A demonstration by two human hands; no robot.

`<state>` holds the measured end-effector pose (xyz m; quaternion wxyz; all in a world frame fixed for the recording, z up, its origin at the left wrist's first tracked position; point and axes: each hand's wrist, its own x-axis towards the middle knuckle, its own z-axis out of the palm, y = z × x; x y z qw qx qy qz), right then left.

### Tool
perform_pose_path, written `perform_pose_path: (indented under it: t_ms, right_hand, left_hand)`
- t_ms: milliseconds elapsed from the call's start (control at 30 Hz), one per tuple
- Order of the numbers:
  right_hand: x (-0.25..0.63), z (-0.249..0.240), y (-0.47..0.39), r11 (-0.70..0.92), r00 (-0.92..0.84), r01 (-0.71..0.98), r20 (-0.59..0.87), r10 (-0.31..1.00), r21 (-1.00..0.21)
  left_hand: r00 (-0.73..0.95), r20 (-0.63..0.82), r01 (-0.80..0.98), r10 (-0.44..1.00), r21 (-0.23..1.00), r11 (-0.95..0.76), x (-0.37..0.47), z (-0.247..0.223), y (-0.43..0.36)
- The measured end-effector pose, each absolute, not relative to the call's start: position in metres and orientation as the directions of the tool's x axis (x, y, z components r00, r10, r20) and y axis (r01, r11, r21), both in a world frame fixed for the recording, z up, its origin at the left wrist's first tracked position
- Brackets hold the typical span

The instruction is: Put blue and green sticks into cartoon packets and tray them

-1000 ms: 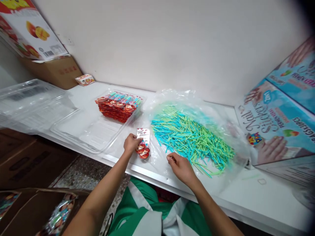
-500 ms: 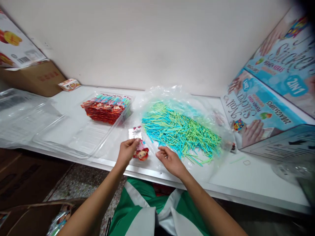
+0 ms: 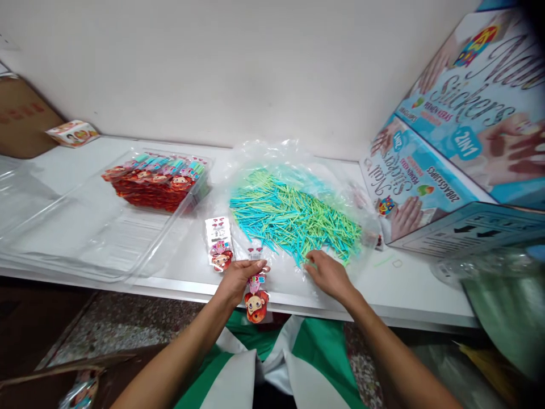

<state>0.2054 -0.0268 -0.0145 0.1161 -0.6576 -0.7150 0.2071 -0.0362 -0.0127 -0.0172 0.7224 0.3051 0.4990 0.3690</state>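
My left hand (image 3: 239, 279) pinches a small printed packet (image 3: 256, 307) with a red-haired cartoon face, held at the table's front edge. Beside it on the table lies a stack of similar packets (image 3: 219, 244). My right hand (image 3: 330, 275) is at the near edge of a heap of thin blue and green plastic sticks (image 3: 293, 216), fingers curled together against them; what the fingertips grip is hidden. The sticks lie on an opened clear plastic bag (image 3: 272, 152).
To the left, a clear plastic tray (image 3: 106, 244) holds rows of filled packets (image 3: 149, 184) with sticks showing. Printed blue cartons (image 3: 426, 170) stand at the right. A small box (image 3: 73, 133) and a brown carton (image 3: 25, 116) are at the back left.
My left hand has taken a packet off the stack and brought it right and toward me. My right hand has moved right, to the sticks. The view has shifted right.
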Motion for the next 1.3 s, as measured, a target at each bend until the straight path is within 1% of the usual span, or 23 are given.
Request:
perform_pose_path:
  t_ms: [33,67,100,167,233,300,367,467,567,633,767,867,933,1033,1133,1200,1300]
  right_hand:
    - [0.216,-0.017,-0.025,0.031,-0.069,0.947,-0.111,0.991,-0.319]
    - [0.224,-0.02,-0.022,0.017,-0.049,0.975,-0.141,0.989,-0.22]
    - [0.228,-0.023,-0.02,0.007,-0.032,0.989,-0.173,0.984,-0.148]
    - [0.23,-0.029,-0.016,0.0,-0.022,0.996,-0.235,0.972,-0.093]
    - [0.226,-0.034,-0.011,-0.002,-0.026,0.994,-0.257,0.966,-0.105]
    - [0.219,-0.04,-0.005,-0.015,-0.018,0.991,-0.249,0.968,-0.13]
    - [0.212,-0.046,0.002,-0.047,0.011,0.988,-0.233,0.972,-0.15]
    - [0.202,-0.053,0.01,-0.117,0.078,0.978,-0.218,0.973,-0.171]
    - [0.19,-0.054,0.017,-0.174,0.137,0.97,-0.209,0.968,-0.172]
    - [0.182,-0.053,0.02,-0.197,0.165,0.969,-0.2,0.966,-0.151]
    - [0.179,-0.047,0.026,-0.157,0.13,0.982,-0.225,0.966,-0.106]
    - [0.189,-0.043,0.028,-0.112,0.08,0.987,-0.25,0.965,-0.114]
    - [0.197,-0.038,0.028,-0.093,0.061,0.988,-0.245,0.968,-0.122]
    - [0.207,-0.03,0.031,-0.089,0.061,0.986,-0.19,0.98,-0.141]
    - [0.213,-0.02,0.04,-0.097,0.078,0.98,-0.115,0.99,-0.171]
    - [0.215,-0.015,0.046,-0.097,0.084,0.978,-0.08,0.993,-0.187]
    - [0.213,-0.015,0.051,-0.063,0.062,0.962,-0.011,0.998,-0.266]
  left_hand:
    - [0.232,-0.504,-0.24,0.832,0.799,0.551,-0.034,-0.018,-0.014]
    - [0.233,-0.512,-0.257,0.827,0.787,0.56,-0.032,-0.018,-0.015]
    - [0.233,-0.522,-0.278,0.82,0.773,0.571,-0.03,-0.019,-0.016]
    - [0.224,-0.547,-0.33,0.806,0.736,0.591,-0.026,-0.019,-0.016]
    - [0.218,-0.557,-0.39,0.801,0.703,0.595,-0.024,-0.019,-0.015]
    - [0.219,-0.549,-0.441,0.807,0.682,0.583,-0.024,-0.019,-0.013]
    - [0.226,-0.552,-0.47,0.803,0.661,0.586,-0.025,-0.019,-0.011]
    - [0.208,-0.594,-0.483,0.777,0.629,0.61,-0.026,-0.018,-0.007]
    - [0.154,-0.596,-0.474,0.788,0.655,0.588,-0.025,-0.018,-0.003]
    - [0.128,-0.582,-0.47,0.803,0.677,0.566,-0.024,-0.017,-0.002]
    - [0.119,-0.577,-0.488,0.808,0.675,0.553,-0.022,-0.016,0.0]
    - [0.153,-0.568,-0.517,0.809,0.652,0.555,-0.024,-0.015,0.001]
    - [0.194,-0.577,-0.543,0.793,0.61,0.577,-0.026,-0.015,0.002]
    - [0.254,-0.606,-0.568,0.754,0.537,0.624,-0.029,-0.014,0.006]
    - [0.278,-0.623,-0.573,0.731,0.503,0.647,-0.029,-0.013,0.009]
    - [0.272,-0.62,-0.576,0.736,0.508,0.64,-0.028,-0.012,0.01]
    - [0.235,-0.587,-0.579,0.775,0.556,0.596,-0.027,-0.01,0.012]
